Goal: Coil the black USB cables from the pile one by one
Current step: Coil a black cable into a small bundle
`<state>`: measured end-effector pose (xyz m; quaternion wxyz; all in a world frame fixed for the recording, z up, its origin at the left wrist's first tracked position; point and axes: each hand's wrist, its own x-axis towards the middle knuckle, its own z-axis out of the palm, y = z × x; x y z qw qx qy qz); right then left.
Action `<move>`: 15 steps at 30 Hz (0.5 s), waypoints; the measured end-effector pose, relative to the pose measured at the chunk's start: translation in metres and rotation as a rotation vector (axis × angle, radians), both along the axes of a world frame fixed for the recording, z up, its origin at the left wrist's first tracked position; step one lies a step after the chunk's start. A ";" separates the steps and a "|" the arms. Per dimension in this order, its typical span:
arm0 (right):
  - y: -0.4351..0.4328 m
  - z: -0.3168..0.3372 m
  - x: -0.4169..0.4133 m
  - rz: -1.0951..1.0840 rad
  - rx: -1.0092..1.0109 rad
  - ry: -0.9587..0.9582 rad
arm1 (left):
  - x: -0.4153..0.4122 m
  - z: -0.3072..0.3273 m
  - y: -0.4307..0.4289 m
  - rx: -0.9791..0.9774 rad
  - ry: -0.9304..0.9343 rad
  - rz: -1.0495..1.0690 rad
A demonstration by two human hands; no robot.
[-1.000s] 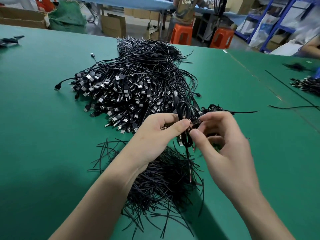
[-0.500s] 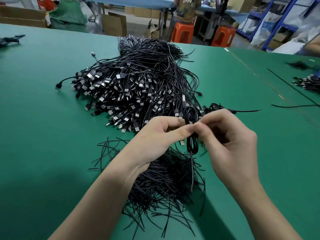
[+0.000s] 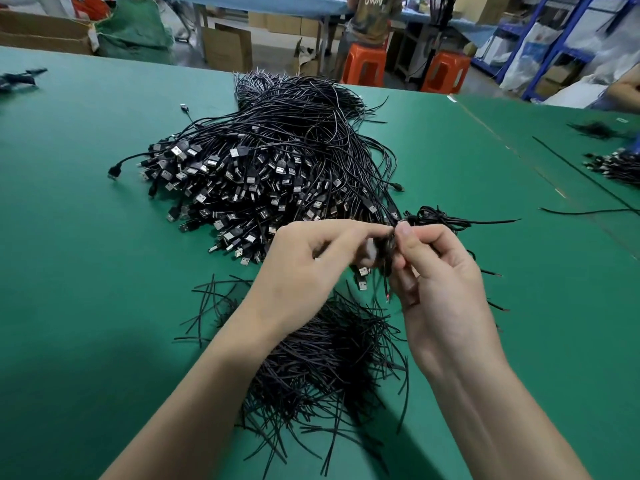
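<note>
A big pile of black USB cables [image 3: 277, 168] lies on the green table [image 3: 86, 254], plugs toward me. Just in front of it, my left hand [image 3: 311, 268] and my right hand [image 3: 446, 282] meet fingertip to fingertip, both pinching one coiled black cable [image 3: 388, 258] held upright between them. Most of that coil is hidden by my fingers; its bare end [image 3: 387, 296] hangs down below. A finished coil [image 3: 436, 216] rests on the table just beyond my right hand. Under my forearms lies a heap of short black ties [image 3: 329, 362].
Loose cables [image 3: 588, 211] and another small bundle [image 3: 616, 168] lie at the right. Beyond the far table edge are orange stools [image 3: 367, 64], cardboard boxes [image 3: 228, 46] and a standing person [image 3: 372, 19]. Someone's arm [image 3: 627, 90] shows at the right edge.
My hands have closed together over the coil, which was plainly visible before and is now mostly covered. The hanging tail has become shorter. The view has shifted slightly.
</note>
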<state>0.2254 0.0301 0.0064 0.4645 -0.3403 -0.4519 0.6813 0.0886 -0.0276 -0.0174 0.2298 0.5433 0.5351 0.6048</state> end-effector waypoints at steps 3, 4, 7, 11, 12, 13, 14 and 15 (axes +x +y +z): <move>-0.007 -0.003 -0.002 0.003 0.015 -0.010 | -0.006 0.000 0.003 -0.001 -0.128 -0.026; -0.009 -0.004 -0.003 0.002 0.001 -0.002 | -0.007 0.000 0.003 -0.003 -0.141 -0.034; -0.009 -0.004 -0.004 0.009 -0.074 0.037 | -0.005 -0.002 0.004 -0.006 -0.150 -0.022; -0.005 -0.002 -0.004 0.003 -0.184 0.072 | -0.001 -0.002 0.005 0.062 0.136 0.093; -0.004 -0.002 -0.004 -0.008 -0.209 0.078 | -0.001 -0.003 0.005 0.079 0.205 0.109; -0.002 -0.002 -0.004 -0.019 -0.228 0.081 | 0.000 -0.002 0.004 0.086 0.263 0.119; -0.001 -0.002 -0.004 -0.030 -0.238 0.079 | 0.000 -0.002 0.002 0.082 0.292 0.112; -0.001 -0.002 -0.004 -0.040 -0.241 0.074 | 0.000 -0.001 0.001 0.066 0.274 0.082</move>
